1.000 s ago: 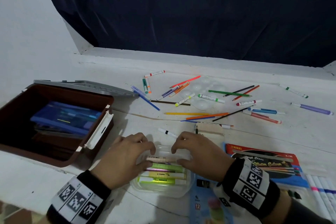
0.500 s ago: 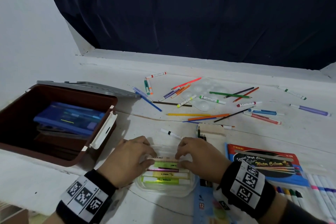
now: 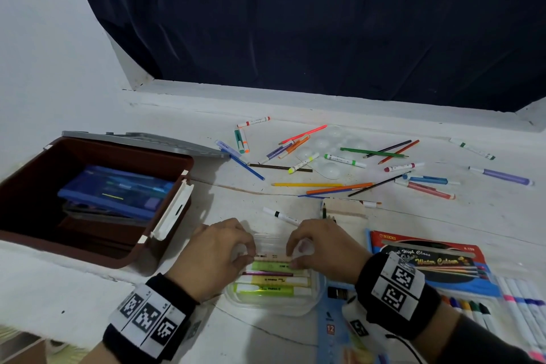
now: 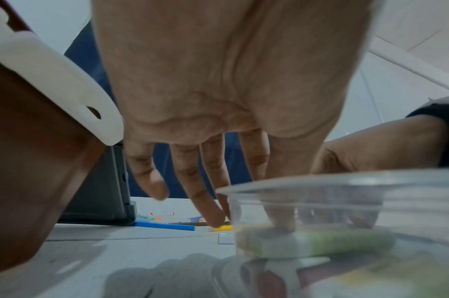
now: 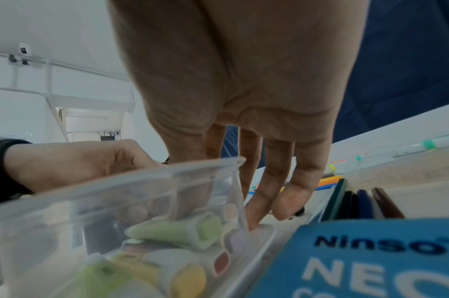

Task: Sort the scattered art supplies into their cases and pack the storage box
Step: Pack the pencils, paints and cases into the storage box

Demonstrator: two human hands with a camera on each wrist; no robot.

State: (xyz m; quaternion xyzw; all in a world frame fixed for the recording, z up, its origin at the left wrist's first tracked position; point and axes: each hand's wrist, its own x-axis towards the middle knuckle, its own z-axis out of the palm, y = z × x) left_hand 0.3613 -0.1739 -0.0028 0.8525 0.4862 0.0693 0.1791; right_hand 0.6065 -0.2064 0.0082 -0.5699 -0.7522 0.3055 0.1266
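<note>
A clear plastic case [image 3: 271, 306] lies near the table's front edge with several green, yellow and purple sticks in it. A pale peach stick [image 3: 273, 257] lies across the far part of the case, above a green stick [image 3: 271, 266]. My left hand [image 3: 249, 253] pinches its left end and my right hand [image 3: 294, 258] pinches its right end. In the left wrist view my left hand's fingers [image 4: 213, 211] reach down beside the case wall [image 4: 345, 181]. The right wrist view shows my right hand's fingers [image 5: 264, 201] at the case's corner [image 5: 233, 167].
An open brown storage box [image 3: 74, 250] at the left holds a blue case [image 3: 118, 189]. Several loose pens and pencils [image 3: 325, 186] lie scattered at the back around a clear palette [image 3: 331, 168]. At the right are a water colour pack [image 3: 428, 260], a blue box [image 5: 371, 262] and markers [image 3: 517, 304].
Both hands keep hold of the peach stick over the clear case. The hands and stick have barely moved; only the head view has shifted a little.
</note>
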